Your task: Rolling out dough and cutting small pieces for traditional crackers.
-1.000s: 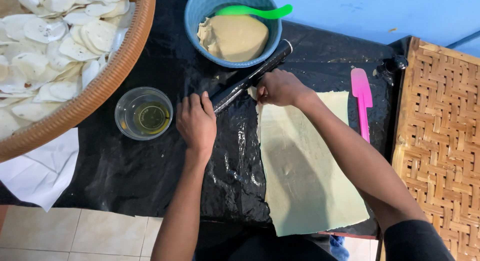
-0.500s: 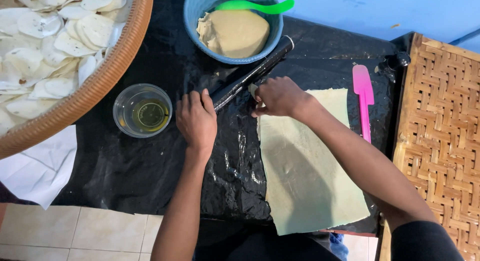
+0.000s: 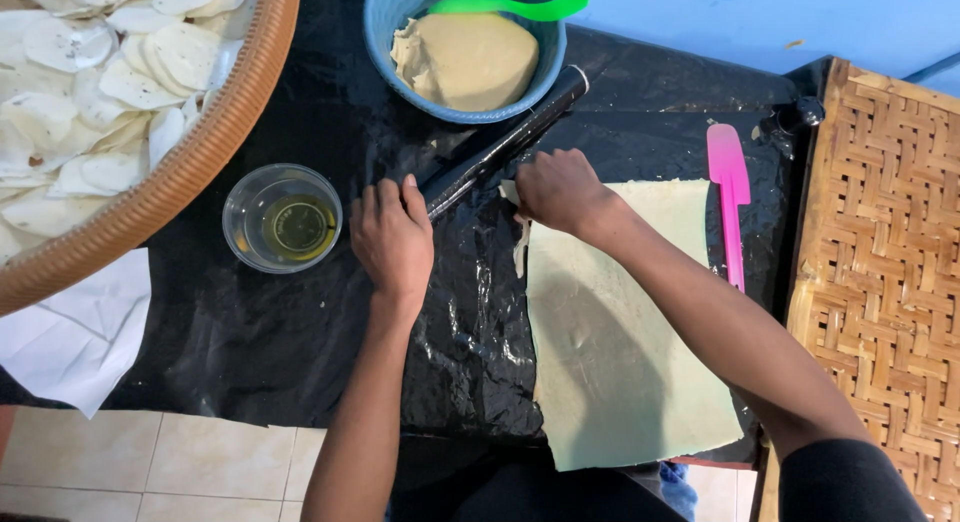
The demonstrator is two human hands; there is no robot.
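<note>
Black rolling pin (image 3: 505, 142): our left hand (image 3: 392, 234) lies flat, right hand (image 3: 557, 189) curls onto pale dough sheet (image 3: 620, 342); press evenly.

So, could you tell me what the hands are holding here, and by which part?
The right hand pinches the top-left corner of the rolled dough sheet. The left hand lies on the black plastic, holding nothing.
</note>
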